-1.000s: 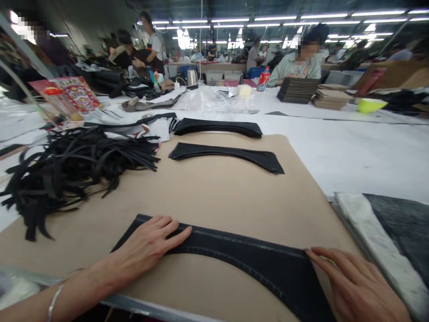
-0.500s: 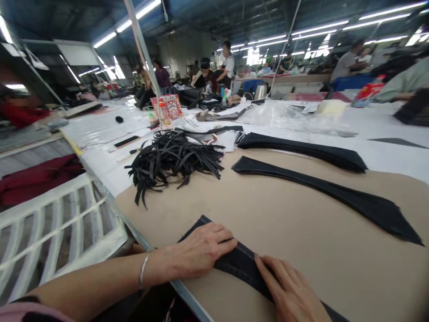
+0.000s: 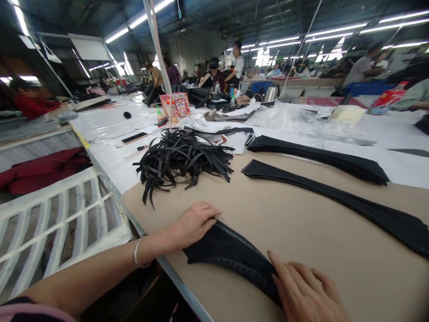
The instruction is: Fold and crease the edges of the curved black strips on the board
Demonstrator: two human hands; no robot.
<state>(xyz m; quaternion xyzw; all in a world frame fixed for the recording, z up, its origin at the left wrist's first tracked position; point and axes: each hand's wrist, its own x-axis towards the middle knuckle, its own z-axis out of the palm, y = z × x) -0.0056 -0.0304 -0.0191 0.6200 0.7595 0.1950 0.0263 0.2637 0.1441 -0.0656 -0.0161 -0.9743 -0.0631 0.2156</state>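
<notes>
A curved black leather-like piece, flared at its far end, lies flat at the front of the tan board, with a stitch-like line of marks along its near edge. My left hand is closed over the far end of this piece, fingers bent together at its corner. Lower right, my right hand rests across the strip's narrower part, fingers stretched out and thumb at its edge. What lies beneath the palm is hidden. Beyond both hands are a long black stack and a second black stack.
A tan board covers the near worktop. A heap of black strips sits at its far left. Left of the table edge stands a white slatted frame. Farther back are clear plastic sheeting, a red bottle and several people.
My left hand has shifted left and up to the piece's end corner, leaving its wide part uncovered and spread flat. My right hand stays on the strip. The view has turned slightly left.
</notes>
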